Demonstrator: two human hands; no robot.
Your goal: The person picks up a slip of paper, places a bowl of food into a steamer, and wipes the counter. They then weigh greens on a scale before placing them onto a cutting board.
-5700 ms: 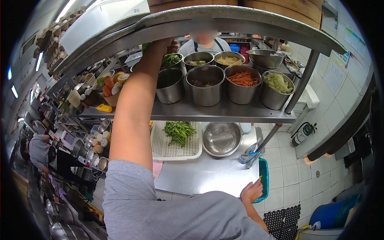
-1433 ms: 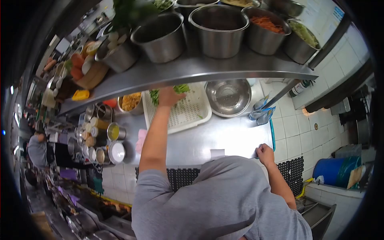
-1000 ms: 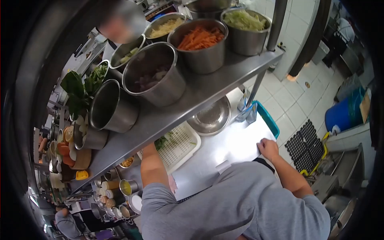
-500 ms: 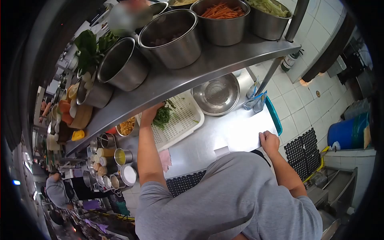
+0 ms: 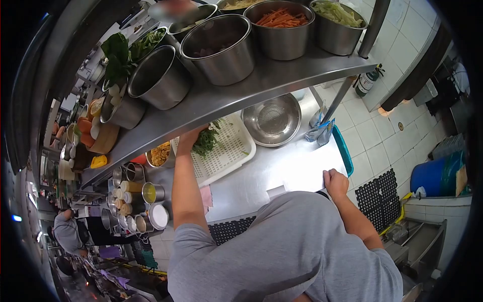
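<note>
My left hand [image 5: 190, 137] reaches under the metal shelf and is closed on a bunch of leafy greens [image 5: 205, 143]. The shelf edge partly hides its fingers. Beneath the greens is a white perforated plastic tray [image 5: 229, 160], with a few loose leaf bits scattered in it. My right hand [image 5: 336, 183] rests at the right edge of the steel counter [image 5: 251, 187], its fingers curled in and nothing visible in them. A wide steel bowl [image 5: 271, 121] stands beyond the tray.
Steel pots, one with carrot strips [image 5: 282, 19], line the shelf [image 5: 282, 75] above the counter. Blue-edged plastic bags [image 5: 320, 133] lie by the shelf post. Left of the tray stand a container of yellow-orange food [image 5: 160, 155] and several sauce bottles [image 5: 130, 196]. Another person [image 5: 70, 232] stands farther left.
The greens have shifted slightly in my left hand, and paler stems now show at the top of the bunch. My right hand stays at the counter edge. The camera view has moved a little.
</note>
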